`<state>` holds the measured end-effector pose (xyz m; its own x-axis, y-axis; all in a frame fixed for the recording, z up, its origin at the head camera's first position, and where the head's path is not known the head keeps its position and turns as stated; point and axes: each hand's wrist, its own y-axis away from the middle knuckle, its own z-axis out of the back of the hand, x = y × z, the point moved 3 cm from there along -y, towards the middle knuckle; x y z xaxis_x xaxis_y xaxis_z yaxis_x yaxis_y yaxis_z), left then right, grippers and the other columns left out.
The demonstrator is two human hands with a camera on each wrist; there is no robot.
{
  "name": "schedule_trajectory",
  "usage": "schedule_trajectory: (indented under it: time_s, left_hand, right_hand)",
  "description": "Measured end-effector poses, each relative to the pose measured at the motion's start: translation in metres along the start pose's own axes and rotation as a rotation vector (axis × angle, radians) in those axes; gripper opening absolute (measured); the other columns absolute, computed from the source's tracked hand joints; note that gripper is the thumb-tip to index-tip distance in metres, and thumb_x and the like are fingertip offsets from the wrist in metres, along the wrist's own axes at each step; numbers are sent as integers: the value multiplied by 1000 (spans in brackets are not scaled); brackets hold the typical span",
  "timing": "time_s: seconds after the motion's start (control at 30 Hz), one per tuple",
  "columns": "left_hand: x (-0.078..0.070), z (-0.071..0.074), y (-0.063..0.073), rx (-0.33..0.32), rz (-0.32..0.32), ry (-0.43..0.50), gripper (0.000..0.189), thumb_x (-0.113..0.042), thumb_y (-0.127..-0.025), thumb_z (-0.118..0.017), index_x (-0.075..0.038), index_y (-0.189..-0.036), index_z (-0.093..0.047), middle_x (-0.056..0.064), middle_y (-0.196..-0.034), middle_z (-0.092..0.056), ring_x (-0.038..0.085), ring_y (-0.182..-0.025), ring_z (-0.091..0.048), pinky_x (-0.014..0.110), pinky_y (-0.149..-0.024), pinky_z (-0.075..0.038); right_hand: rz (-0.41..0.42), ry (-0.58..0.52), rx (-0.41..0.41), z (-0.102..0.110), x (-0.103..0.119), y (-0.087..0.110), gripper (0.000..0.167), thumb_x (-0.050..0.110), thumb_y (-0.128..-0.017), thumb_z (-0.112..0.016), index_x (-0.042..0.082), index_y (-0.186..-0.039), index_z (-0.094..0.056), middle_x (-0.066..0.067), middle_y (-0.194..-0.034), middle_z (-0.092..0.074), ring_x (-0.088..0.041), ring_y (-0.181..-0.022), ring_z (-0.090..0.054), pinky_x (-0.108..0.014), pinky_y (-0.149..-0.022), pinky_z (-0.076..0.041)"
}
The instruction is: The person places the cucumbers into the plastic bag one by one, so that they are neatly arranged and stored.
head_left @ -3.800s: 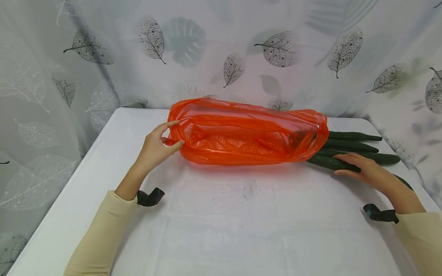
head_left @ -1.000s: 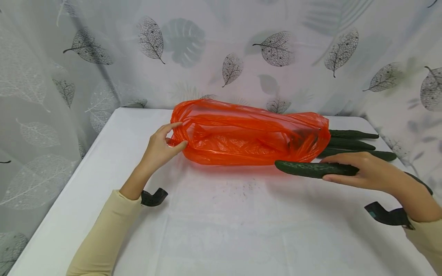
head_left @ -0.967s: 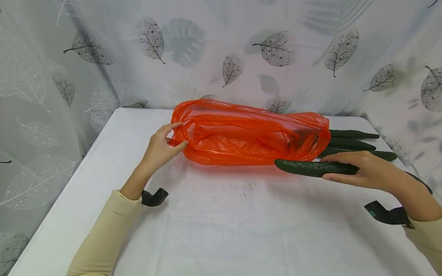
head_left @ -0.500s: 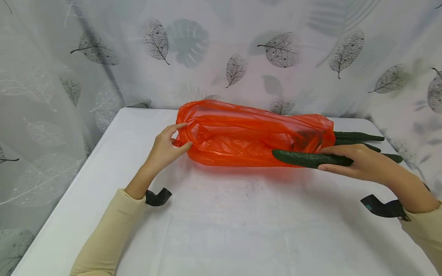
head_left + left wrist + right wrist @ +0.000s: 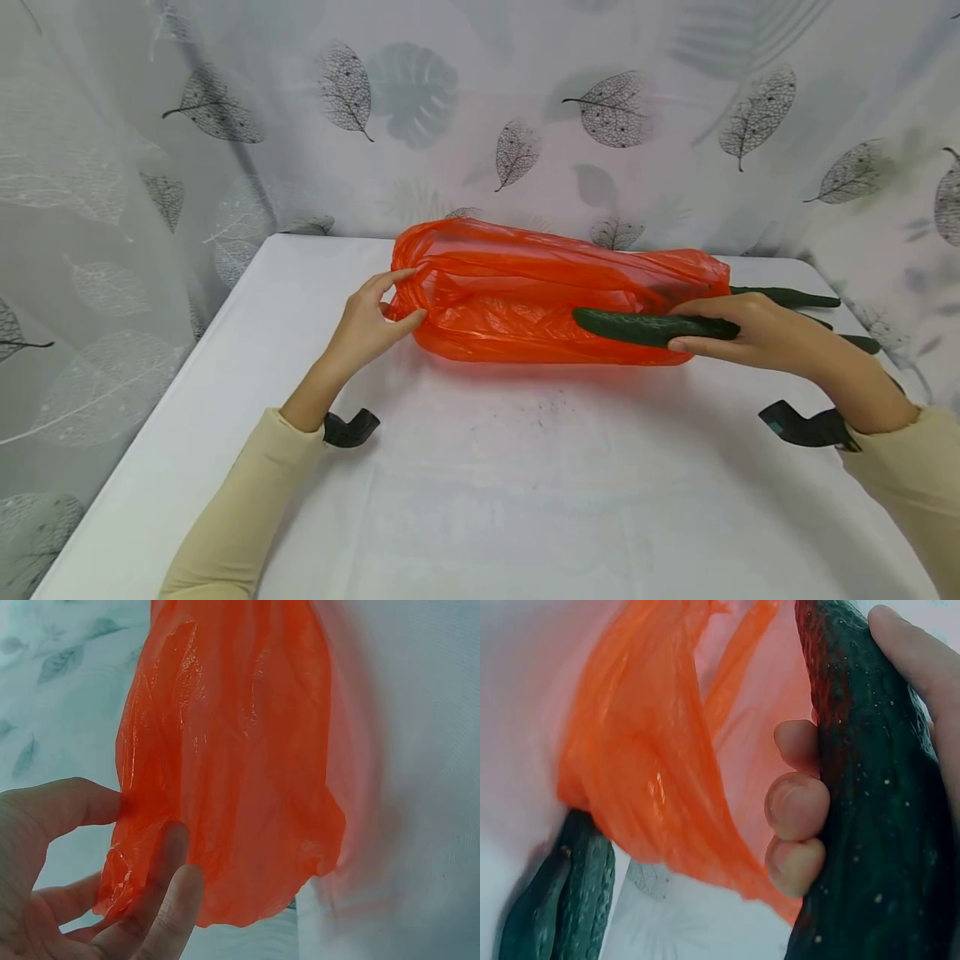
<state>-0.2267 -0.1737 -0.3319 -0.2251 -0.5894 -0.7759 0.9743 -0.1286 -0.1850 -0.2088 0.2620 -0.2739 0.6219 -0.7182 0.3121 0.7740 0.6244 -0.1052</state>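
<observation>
A thin red-orange plastic bag [image 5: 525, 308] lies on its side, its mouth facing right. My left hand [image 5: 367, 321] holds the bag's closed left end, the thumb in front and fingertips at its upper edge; in the left wrist view bag film [image 5: 232, 757] lies between spread fingers. My right hand [image 5: 772, 337] grips a dark green cucumber [image 5: 630, 327], raised off the table and overlapping the bag's right front. Fingers [image 5: 799, 802] curl round it in the right wrist view. Other cucumbers [image 5: 791, 297] stick out of the bag's mouth, partly hidden by the right hand.
Everything is on a table with a white cover [image 5: 480, 500]. A leaf-printed curtain [image 5: 465, 108] stands behind and along the sides. Black camera mounts [image 5: 351, 428] jut from both wrists. In the right wrist view, two cucumbers [image 5: 585, 892] lie below the bag's edge.
My right hand took up the front cucumber from the table, lifted it, and has shifted it left and farther back across the bag. The left hand stays at the bag's end.
</observation>
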Motion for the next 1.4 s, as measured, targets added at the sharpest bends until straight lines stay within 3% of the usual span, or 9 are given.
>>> schedule_trajectory:
  time_s: [0.13, 0.27, 0.53, 0.77, 0.9, 1.13, 1.4]
  left_hand:
    - [0, 1, 0, -3, -4, 3, 57, -19, -89, -70, -7, -141, -49, 14, -144, -47, 30, -85, -60, 36, -75, -55]
    - [-1, 2, -1, -10, -17, 2, 56, -19, -89, -70, -7, -140, -50, 14, -143, -47, 30, -88, -60, 38, -76, -56]
    - [-3, 0, -1, 2, -27, 10, 58, -18, -88, -71, -8, -141, -50, 12, -140, -50, 29, -85, -59, 36, -75, -54]
    - [-5, -3, 1, 6, -40, 23, 58, -17, -88, -71, -6, -141, -50, 13, -139, -51, 28, -85, -58, 34, -74, -54]
    - [-8, -4, 2, 6, -56, 35, 58, -16, -87, -72, -6, -140, -50, 13, -138, -51, 28, -85, -58, 35, -74, -53]
    - [-8, -8, 1, 14, -79, 23, 58, -17, -87, -72, -7, -140, -51, 12, -139, -52, 27, -101, -57, 38, -81, -54]
    - [-9, -5, 5, 7, -93, 25, 57, -17, -87, -71, -5, -140, -51, 12, -139, -51, 26, -112, -55, 40, -85, -53]
  right_hand:
    - [-7, -29, 47, -1, 4, -10, 39, 20, -85, -76, 5, -119, -66, 3, -95, -66, -1, -69, -51, -24, -59, -46]
    - [0, -12, 55, 0, 9, -20, 38, 22, -86, -75, 6, -119, -67, -2, -110, -67, -5, -82, -55, -27, -67, -51]
    - [-56, -13, 88, 0, 14, -33, 48, 27, -87, -74, 2, -127, -62, -10, -117, -66, -18, -94, -59, -41, -77, -53]
    - [-19, -8, 98, -4, 19, -49, 52, 28, -87, -74, -3, -127, -61, -18, -122, -64, -25, -98, -60, -44, -77, -55]
    - [11, -16, 106, -5, 23, -57, 48, 27, -87, -73, 0, -125, -62, -12, -115, -66, -25, -97, -60, -43, -77, -55]
    - [82, -87, 116, -5, 29, -67, 37, 23, -89, -72, 5, -120, -63, 9, -75, -58, -4, -63, -58, -25, -62, -51]
    - [70, -84, 175, -6, 41, -81, 36, 27, -91, -70, 8, -121, -64, 5, -75, -57, -5, -57, -55, -26, -61, -48]
